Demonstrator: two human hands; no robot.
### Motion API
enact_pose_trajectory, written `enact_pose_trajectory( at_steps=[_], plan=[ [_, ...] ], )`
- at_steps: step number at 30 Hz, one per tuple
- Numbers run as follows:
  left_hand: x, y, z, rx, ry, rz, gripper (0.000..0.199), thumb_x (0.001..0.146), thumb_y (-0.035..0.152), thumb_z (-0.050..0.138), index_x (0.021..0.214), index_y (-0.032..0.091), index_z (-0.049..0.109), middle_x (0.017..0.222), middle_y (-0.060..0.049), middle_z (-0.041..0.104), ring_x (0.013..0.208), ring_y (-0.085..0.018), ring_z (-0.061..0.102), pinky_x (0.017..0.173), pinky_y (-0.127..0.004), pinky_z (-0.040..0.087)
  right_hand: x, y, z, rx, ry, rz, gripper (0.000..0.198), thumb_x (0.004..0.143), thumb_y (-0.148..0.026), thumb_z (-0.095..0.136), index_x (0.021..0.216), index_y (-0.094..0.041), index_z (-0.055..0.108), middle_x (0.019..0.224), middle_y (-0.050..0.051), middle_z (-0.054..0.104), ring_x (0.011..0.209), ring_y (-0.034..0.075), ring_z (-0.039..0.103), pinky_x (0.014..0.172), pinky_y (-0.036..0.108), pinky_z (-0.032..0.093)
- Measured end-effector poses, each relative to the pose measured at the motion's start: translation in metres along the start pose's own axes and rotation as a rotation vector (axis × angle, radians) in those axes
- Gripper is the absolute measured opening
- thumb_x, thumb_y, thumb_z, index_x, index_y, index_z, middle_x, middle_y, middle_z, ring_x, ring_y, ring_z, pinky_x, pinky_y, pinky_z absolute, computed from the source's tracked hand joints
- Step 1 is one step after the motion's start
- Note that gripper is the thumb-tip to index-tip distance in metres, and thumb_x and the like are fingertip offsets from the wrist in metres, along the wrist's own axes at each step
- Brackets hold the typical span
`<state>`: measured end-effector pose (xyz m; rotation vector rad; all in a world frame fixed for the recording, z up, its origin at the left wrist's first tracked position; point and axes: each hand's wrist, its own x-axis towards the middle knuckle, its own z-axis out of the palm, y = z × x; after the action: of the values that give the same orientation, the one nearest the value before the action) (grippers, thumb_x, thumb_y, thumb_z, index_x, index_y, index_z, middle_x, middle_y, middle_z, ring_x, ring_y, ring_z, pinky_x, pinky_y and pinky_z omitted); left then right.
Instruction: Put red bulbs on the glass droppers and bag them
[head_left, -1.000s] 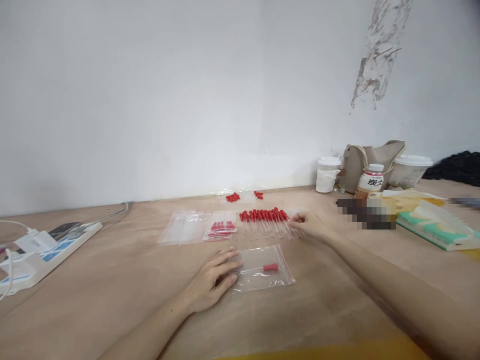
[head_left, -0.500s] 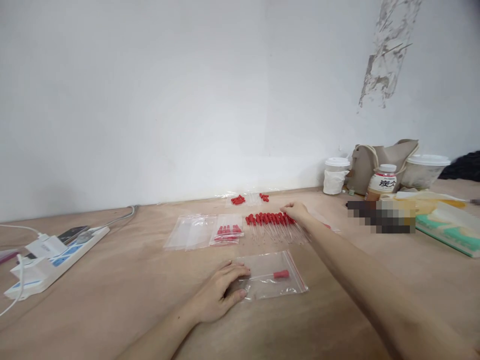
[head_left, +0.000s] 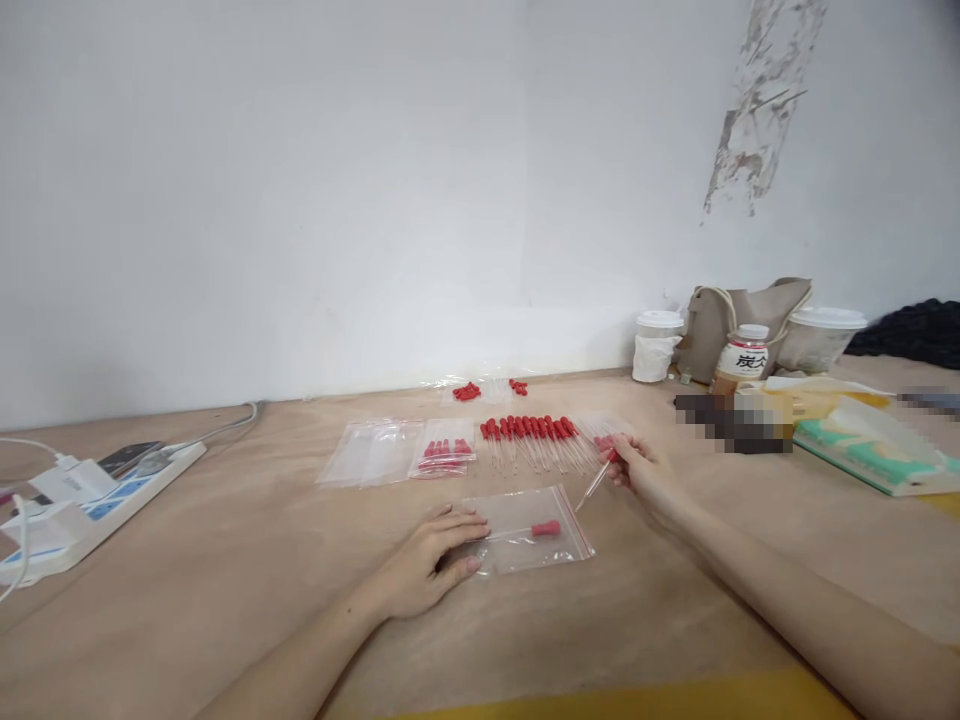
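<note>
My right hand (head_left: 637, 470) pinches a dropper (head_left: 595, 482) by its red rubber bulb, the glass tube slanting down to the left. Its tip comes near the right edge of a clear zip bag (head_left: 517, 555). Inside that bag lies one dropper (head_left: 545, 528) with its bulb to the right. My left hand (head_left: 431, 555) rests on the bag's left end, thumb apart from the fingers, which lie flat over it. Behind, a row of red-bulbed droppers (head_left: 529, 430) lies side by side, with their tubes toward me.
Left of the row lie empty clear bags (head_left: 367, 455) and a bag with red bulbs (head_left: 446, 455). More red bulbs (head_left: 466, 391) lie by the wall. A power strip (head_left: 112, 510) is at left; a lidded cup (head_left: 658, 345), a bottle (head_left: 742, 362) and a tissue pack (head_left: 874, 455) are at right.
My right hand has come back from the row toward the bag, with a dropper now in its fingers. My left hand stays on the bag. The view has shifted slightly.
</note>
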<state>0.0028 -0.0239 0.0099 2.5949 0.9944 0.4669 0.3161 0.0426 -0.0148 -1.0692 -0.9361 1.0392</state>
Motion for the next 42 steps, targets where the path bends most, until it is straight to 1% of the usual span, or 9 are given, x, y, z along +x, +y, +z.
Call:
enact_pose_trajectory(
  at_steps=[6,10,14,18,26,30,34,37,42],
  plan=[
    [0.0,0.001,-0.001,-0.001,0.011,0.0,0.035,0.087,0.032,0.041,0.121,0.027,0.046,0.124,-0.003,0.049,0.117,-0.019,0.04,0.103,-0.043,0.023,-0.014,0.002,0.013,0.16,-0.038,0.143,0.018,0.075,-0.032,0.056,0.069,-0.02,0.044,0.059,-0.001,0.057,0.046,0.008,0.053,0.043,0.019,0.044],
    [-0.001,0.002,-0.001,0.004,0.004,-0.007,0.035,0.086,0.032,0.042,0.121,0.028,0.046,0.124,-0.002,0.049,0.118,-0.019,0.04,0.104,-0.043,0.022,-0.026,0.006,0.015,0.188,-0.243,0.24,0.02,0.071,-0.032,0.061,0.071,-0.019,0.045,0.067,0.001,0.06,0.061,0.012,0.059,0.061,0.026,0.048],
    [-0.003,-0.001,0.001,0.028,0.033,-0.027,0.043,0.086,0.034,0.042,0.128,0.028,0.035,0.129,-0.002,0.044,0.119,-0.02,0.037,0.103,-0.043,0.023,-0.034,0.005,0.012,-0.093,-0.568,0.149,0.026,0.065,-0.035,0.067,0.074,-0.017,0.052,0.062,-0.002,0.058,0.055,0.008,0.053,0.056,0.022,0.042],
    [-0.004,-0.006,0.004,0.051,0.023,-0.05,0.045,0.086,0.036,0.041,0.13,0.028,0.031,0.131,-0.002,0.041,0.121,-0.021,0.034,0.103,-0.044,0.023,-0.035,0.004,0.013,-0.316,-0.683,-0.012,0.026,0.061,-0.033,0.069,0.077,-0.015,0.059,0.063,-0.002,0.058,0.056,0.008,0.049,0.054,0.02,0.037],
    [-0.003,-0.002,0.001,0.052,0.017,-0.05,0.044,0.086,0.035,0.041,0.129,0.028,0.033,0.13,-0.003,0.043,0.12,-0.022,0.036,0.103,-0.044,0.024,-0.037,0.012,0.022,-0.502,-0.476,-0.245,0.015,0.064,-0.03,0.065,0.071,-0.017,0.062,0.052,-0.004,0.051,0.046,0.007,0.039,0.043,0.018,0.029],
    [-0.003,-0.001,0.001,0.049,0.025,-0.051,0.043,0.086,0.034,0.042,0.128,0.027,0.035,0.13,-0.003,0.043,0.12,-0.022,0.037,0.102,-0.044,0.024,-0.041,0.013,0.026,-0.588,-0.562,-0.321,0.014,0.071,-0.03,0.057,0.072,-0.019,0.066,0.057,-0.001,0.058,0.051,0.01,0.047,0.049,0.02,0.035],
    [-0.002,0.001,0.001,0.045,0.015,-0.048,0.043,0.086,0.033,0.042,0.128,0.027,0.035,0.129,-0.002,0.043,0.121,-0.019,0.035,0.104,-0.041,0.023,-0.038,0.007,0.022,-0.535,-0.716,-0.266,0.02,0.075,-0.03,0.051,0.084,-0.021,0.067,0.076,0.002,0.065,0.069,0.015,0.056,0.063,0.024,0.042],
    [-0.002,0.002,-0.001,0.036,-0.006,-0.022,0.039,0.087,0.031,0.04,0.126,0.029,0.039,0.129,-0.001,0.044,0.121,-0.018,0.035,0.104,-0.04,0.022,-0.019,0.001,0.014,-0.566,-0.548,-0.19,0.018,0.069,-0.031,0.057,0.079,-0.018,0.066,0.066,0.001,0.064,0.058,0.013,0.055,0.053,0.022,0.041],
    [-0.001,0.003,-0.002,0.039,-0.023,-0.026,0.035,0.088,0.031,0.039,0.122,0.03,0.044,0.129,-0.001,0.043,0.121,-0.018,0.035,0.104,-0.041,0.022,0.038,-0.007,0.013,-0.807,-0.252,-0.23,0.012,0.061,-0.027,0.062,0.066,-0.016,0.062,0.057,0.0,0.061,0.054,0.013,0.054,0.049,0.021,0.038]
  ],
)
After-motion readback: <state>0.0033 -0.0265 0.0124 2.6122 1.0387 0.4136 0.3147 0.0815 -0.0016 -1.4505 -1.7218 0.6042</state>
